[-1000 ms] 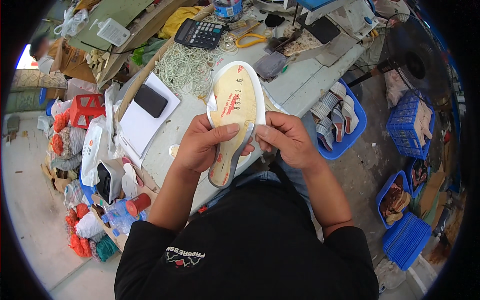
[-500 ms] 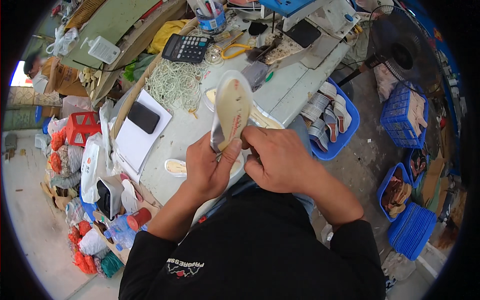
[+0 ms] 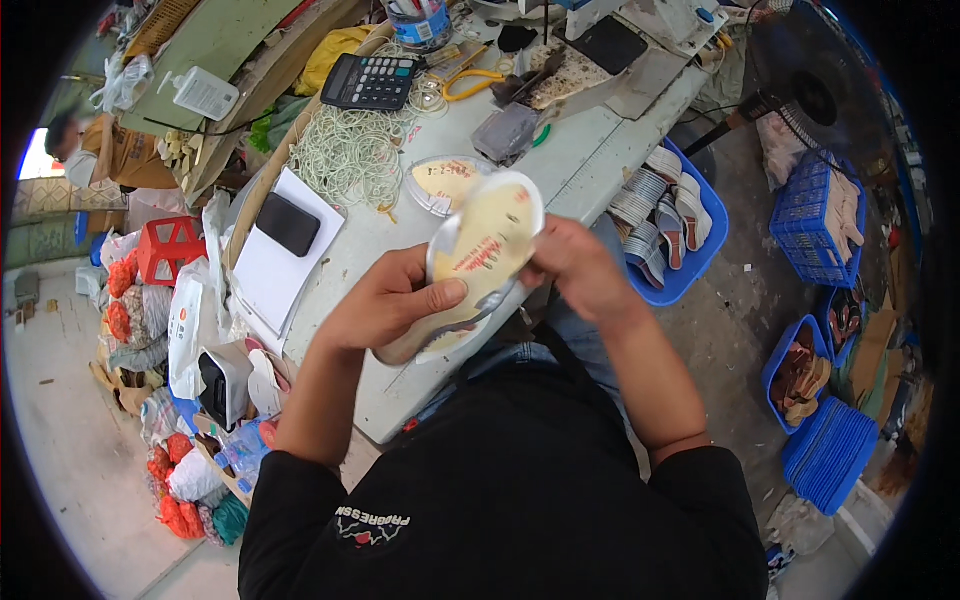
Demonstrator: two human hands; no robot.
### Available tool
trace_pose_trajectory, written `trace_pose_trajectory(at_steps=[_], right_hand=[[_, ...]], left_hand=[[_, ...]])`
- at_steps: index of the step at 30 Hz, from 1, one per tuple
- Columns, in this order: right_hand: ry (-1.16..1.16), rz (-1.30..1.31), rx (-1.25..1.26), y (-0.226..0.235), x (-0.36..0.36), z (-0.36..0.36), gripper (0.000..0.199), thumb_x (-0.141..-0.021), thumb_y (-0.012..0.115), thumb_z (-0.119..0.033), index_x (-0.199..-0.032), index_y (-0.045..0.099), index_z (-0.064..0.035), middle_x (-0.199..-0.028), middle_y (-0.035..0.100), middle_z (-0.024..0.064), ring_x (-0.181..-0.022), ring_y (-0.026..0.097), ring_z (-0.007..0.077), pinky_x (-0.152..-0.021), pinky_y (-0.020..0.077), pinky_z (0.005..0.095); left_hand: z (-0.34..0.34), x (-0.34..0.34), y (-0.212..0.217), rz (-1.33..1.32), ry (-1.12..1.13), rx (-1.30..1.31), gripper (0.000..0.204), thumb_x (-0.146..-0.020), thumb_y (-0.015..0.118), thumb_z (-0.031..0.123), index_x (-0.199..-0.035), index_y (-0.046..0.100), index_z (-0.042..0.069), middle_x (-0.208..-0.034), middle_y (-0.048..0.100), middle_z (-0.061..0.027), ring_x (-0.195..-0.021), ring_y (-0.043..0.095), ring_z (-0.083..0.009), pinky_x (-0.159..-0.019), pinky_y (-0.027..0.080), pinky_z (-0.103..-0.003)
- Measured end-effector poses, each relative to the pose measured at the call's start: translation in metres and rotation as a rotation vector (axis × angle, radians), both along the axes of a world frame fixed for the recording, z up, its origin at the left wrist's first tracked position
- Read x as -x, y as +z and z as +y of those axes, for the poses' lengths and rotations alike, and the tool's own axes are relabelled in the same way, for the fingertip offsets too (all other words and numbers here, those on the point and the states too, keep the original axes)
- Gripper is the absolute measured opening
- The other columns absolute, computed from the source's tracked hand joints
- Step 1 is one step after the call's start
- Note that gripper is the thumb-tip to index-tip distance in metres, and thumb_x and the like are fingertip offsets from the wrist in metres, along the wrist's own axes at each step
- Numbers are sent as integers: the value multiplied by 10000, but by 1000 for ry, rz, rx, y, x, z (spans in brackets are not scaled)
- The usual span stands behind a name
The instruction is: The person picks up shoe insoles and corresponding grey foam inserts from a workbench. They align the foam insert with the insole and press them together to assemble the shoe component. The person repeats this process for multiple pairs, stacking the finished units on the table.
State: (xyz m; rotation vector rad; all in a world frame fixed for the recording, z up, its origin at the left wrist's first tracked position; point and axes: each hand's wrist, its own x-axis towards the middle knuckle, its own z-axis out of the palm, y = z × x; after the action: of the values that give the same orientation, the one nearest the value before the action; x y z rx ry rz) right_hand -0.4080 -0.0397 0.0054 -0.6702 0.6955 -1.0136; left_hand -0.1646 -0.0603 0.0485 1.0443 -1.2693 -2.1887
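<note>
Above a pale grey-green worktable (image 3: 570, 165), a person's bare left hand (image 3: 375, 305) grips a flat, cream-coloured insole with a white rim and red print (image 3: 495, 230), thumb closed on its upper face, the other fingers mostly hidden beneath. The bare right hand (image 3: 580, 270) is blurred at the insole's right edge, fingers curled; whether they pinch it cannot be told. The insole's narrow end slants toward the body, overlapping a pale piece (image 3: 452, 341) whose full outline is concealed. Just beyond, a second cream insole with a pale rim (image 3: 440, 180) lies on the table, partly blocked by the held one. The top edge crops a clear, blue-labelled plastic jar (image 3: 422, 32); at right, a dark round fan (image 3: 805, 98) is hard to make out.
</note>
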Motion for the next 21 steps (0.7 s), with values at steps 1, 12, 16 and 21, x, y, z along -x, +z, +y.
trace_pose_trajectory(at_steps=[1,12,16,21], right_hand=[[36,8,2,-10,17,-7,245,-993,716,-217,-1138,723,-19,-923,742,20,-743,629,40,-659,491,224],[-361,129,50,-26,11,-53,266,-1022,641,-287,-1061,746,-45,-861,729,5,-681,583,39,-603,412,203],[-423,125,148,-8,7,-62,228,-986,732,-188,-1101,707,7,-916,718,3,-805,645,44,-701,502,214],[-588,117,238,-17,-12,-76,275,-913,824,-135,-1043,629,8,-934,712,46,-844,662,62,-714,533,231]], left_hand=[[-9,-1,-1,-132,-68,181,272,-1016,722,195,-1140,665,-40,-992,717,-52,-888,648,-83,-745,539,-267],[-143,14,-22,-217,-94,601,251,-1004,737,264,-1009,643,31,-810,597,59,-756,503,-13,-654,398,-208],[-182,13,-19,-155,-206,479,251,-977,768,261,-1028,658,41,-830,602,76,-757,517,-10,-657,394,-194],[-191,-3,-16,-191,-209,427,245,-954,775,245,-1060,661,56,-940,665,49,-854,597,-43,-789,465,-215]])
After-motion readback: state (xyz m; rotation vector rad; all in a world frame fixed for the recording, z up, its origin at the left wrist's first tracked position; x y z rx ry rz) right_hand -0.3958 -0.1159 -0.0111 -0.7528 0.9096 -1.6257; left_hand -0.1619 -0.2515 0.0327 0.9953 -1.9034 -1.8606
